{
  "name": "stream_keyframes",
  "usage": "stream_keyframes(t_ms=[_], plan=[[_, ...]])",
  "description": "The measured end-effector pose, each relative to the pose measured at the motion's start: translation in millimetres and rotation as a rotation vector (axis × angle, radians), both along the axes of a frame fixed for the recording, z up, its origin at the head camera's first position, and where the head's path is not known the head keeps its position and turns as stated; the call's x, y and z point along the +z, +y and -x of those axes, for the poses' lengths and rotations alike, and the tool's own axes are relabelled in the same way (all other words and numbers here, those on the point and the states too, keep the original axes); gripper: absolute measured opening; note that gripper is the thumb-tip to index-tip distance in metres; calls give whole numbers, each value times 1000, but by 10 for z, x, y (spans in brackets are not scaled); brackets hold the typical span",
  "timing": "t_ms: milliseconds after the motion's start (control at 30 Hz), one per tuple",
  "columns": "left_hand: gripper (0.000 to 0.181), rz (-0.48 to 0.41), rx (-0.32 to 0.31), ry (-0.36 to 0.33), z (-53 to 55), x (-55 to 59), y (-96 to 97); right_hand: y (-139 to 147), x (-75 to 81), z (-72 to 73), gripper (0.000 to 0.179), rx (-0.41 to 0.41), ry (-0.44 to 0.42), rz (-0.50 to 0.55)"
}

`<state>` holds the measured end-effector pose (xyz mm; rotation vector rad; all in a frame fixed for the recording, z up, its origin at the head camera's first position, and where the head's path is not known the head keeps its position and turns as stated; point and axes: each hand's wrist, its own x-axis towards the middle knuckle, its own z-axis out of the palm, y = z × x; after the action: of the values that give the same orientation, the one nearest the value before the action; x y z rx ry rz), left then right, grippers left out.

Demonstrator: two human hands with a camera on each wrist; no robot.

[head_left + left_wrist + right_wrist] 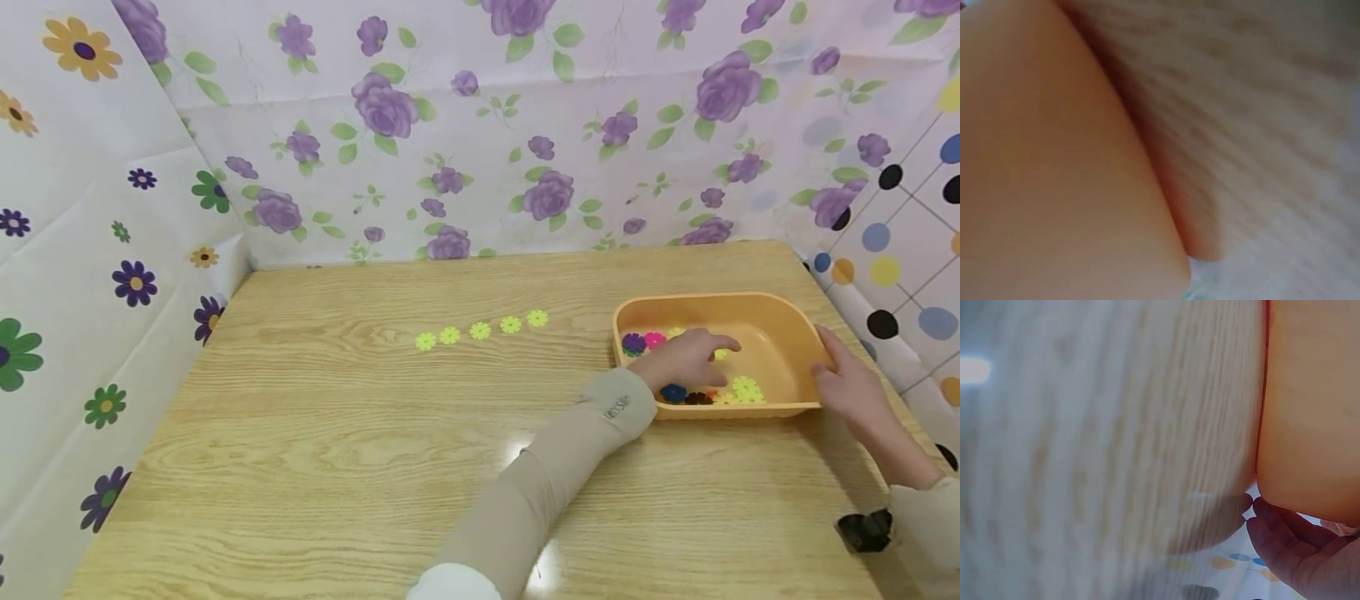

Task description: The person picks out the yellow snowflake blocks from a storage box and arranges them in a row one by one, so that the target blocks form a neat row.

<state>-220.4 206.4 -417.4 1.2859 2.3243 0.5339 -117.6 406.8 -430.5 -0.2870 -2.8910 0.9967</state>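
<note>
My left hand [696, 357] reaches over the near-left part of an orange plastic basin [780, 350], its index finger and thumb spread apart above flower-shaped plastic pieces. Yellow pieces [746, 389] lie near the front wall. Purple pieces [633, 342], a pink piece [655, 339] and blue pieces [673, 392] are on the left side. At the basin's right end, my right hand [847, 379] grips the rim, and its fingers [1279, 534] touch the outer wall low at the corner. Only the basin's wall [1066, 156] and blurred table fill the left wrist view.
Several yellow flower pieces [480, 331] lie spaced in a slanting row on the wooden table [337, 450], left of the basin. Floral sheeting [465, 133] stands along the back, with patterned sheets at both sides. A black object [865, 531] is by the right sleeve.
</note>
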Motion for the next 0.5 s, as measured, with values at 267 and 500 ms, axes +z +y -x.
stream_keyframes(t_ms=[267,500], plan=[[54,181,-78,154,-102,-75,172,-13,-4,-5,55,4,15,-8],[52,306,-93,214,-144,-105,195,-4,-3,-6,55,9,18,6]])
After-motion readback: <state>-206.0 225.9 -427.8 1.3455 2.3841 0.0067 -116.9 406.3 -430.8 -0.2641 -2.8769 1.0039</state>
